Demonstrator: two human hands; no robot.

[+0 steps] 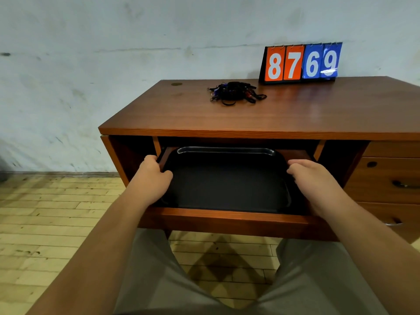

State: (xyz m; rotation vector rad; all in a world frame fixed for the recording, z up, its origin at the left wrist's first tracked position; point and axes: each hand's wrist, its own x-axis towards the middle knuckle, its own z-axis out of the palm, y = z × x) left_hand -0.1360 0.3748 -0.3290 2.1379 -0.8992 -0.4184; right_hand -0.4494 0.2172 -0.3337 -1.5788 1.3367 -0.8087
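The left grip (154, 178) hides the tray's (227, 178) left rim, the right grip (316, 180) its right rim, and the fingertips of both curl out of sight there. Behind the tray, the dark tangle (236, 93) on the bench (295, 114) is too small to identify. Right of the tray, the drawers (391, 180) run off the picture's edge.

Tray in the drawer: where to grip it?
Take the tray by its left and right rims from above, as the left hand and right hand do: it lies flat and wide, and the drawer front blocks its near edge.
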